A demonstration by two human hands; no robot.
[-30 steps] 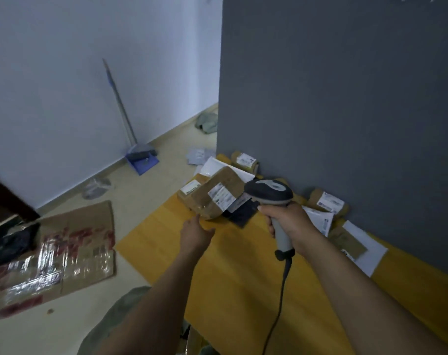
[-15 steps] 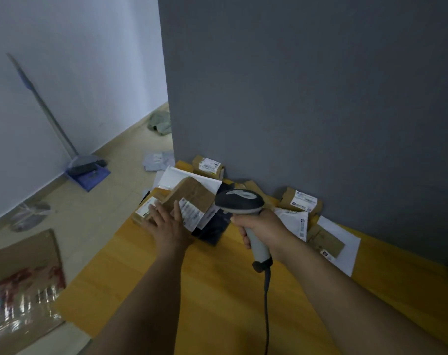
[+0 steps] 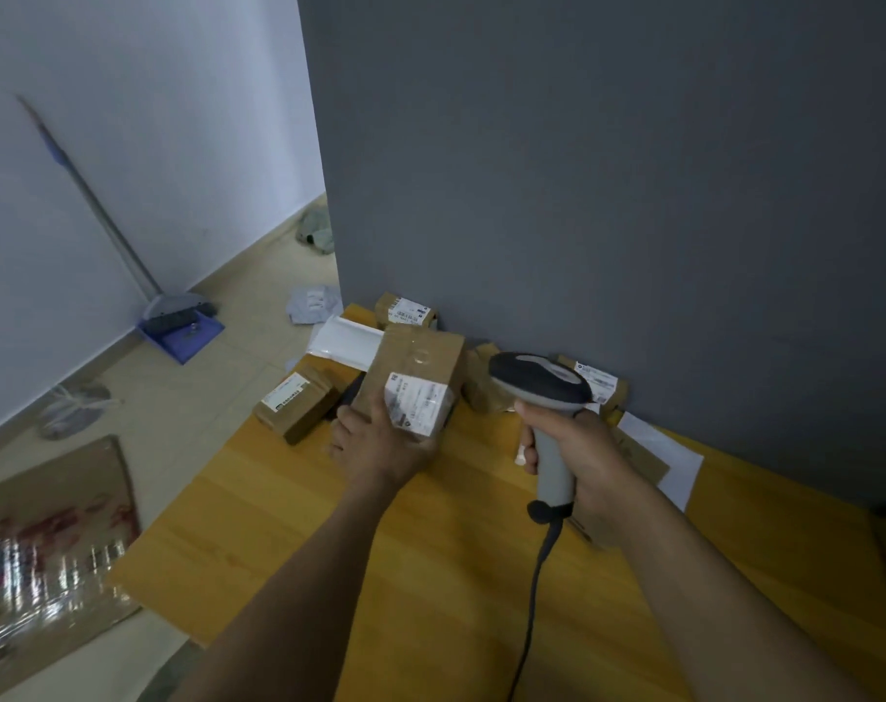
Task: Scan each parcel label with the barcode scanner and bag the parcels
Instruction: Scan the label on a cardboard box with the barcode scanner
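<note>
"In the left hand [image 3: 380, 448], what is being held?"

"A brown parcel [image 3: 420, 362]. The fingers are curling round its near end, and the thumb is lying alongside the white label [image 3: 418, 405], which is facing up toward the camera. The parcel is looking lifted off the wooden table [image 3: 430, 575], though its far end is hiding what sits beneath it."

"And the right hand [image 3: 582, 453]?"

"It is wrapping tightly round the grey handle of the barcode scanner [image 3: 537, 382]. The dark scanner head is sitting just right of the parcel, close but not touching. A cable [image 3: 532, 590] is hanging from the handle's base and running back toward the person between the two forearms."

"What is lying around the hands?"

"Just left of the left hand a smaller brown parcel [image 3: 299, 405] is resting on the table with its own label up. Beyond the held parcel a white mailer [image 3: 347, 342] and a labelled box [image 3: 405, 311] are lying by the grey partition [image 3: 608, 169]. Behind the scanner head another labelled parcel [image 3: 595, 382] is peeking out, and right of the right hand a white envelope [image 3: 668, 458] is lying flat (its near edge is hidden by the wrist)."

"Anything farther off?"

"Well to the left of both hands, on the floor, a broom [image 3: 101, 215] is leaning on the wall over a blue dustpan [image 3: 187, 342] — and a cardboard sheet [image 3: 50, 524] is lying nearer the person."
</note>
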